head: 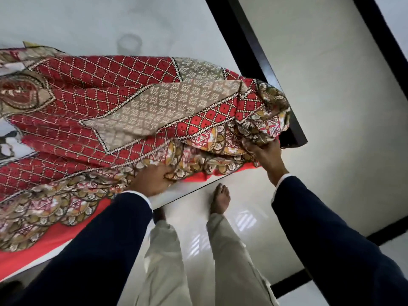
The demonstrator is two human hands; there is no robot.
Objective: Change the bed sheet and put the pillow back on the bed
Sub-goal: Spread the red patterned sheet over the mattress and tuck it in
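Both hands were down at the near edge of the bed (194, 184), and the bed sheet (106, 111) was right there under them. It was a red sheet with a white diamond grid, beige panels and a floral border, draped over the mattress and bunched into a thick wad at the corner. The left hand (152, 180) gripped the floral border along the edge, fingers curled into the cloth. The right hand (265, 155) was further along at the corner, fingers closed around the bunched folds where the sheet rolled over toward the dark bed frame (260, 60). A strip of plain orange-red hem hung past the white mattress edge between the two hands. Dark sleeves (331, 228) ran back to the camera from both wrists. Below, a bare foot (219, 198) stood on the glossy pale floor (320, 107), just beside the bed; the other foot seemed tucked under the edge, hard to say. Pale trousers (234, 257) filled the lower middle.
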